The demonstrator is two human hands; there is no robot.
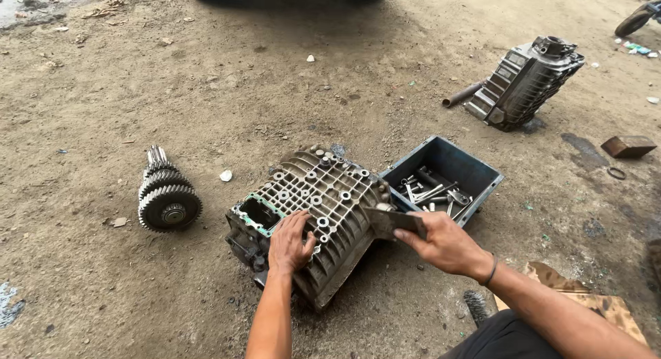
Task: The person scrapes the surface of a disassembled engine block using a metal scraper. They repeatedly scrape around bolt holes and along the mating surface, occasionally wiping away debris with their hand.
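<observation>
**Two hands on a ribbed metal case**

A big grey metal case [313, 218] lies on the dirt ground [103, 276], a bit tilted. Its long side runs from near the person up and away to the right, toward a blue box [475, 169]. The left hand [289, 243] rests flat on the ribs, fingers a little spread. The right hand [444, 243] pinches a flat metal blade [392, 221] between thumb and fingers; the blade points left and touches the case's right edge. The blue box (full of bolts and small tools) sits just beside the case. A gear shaft [165, 193] lies well apart on the left. Another ribbed case [525, 83] stands far behind.
</observation>
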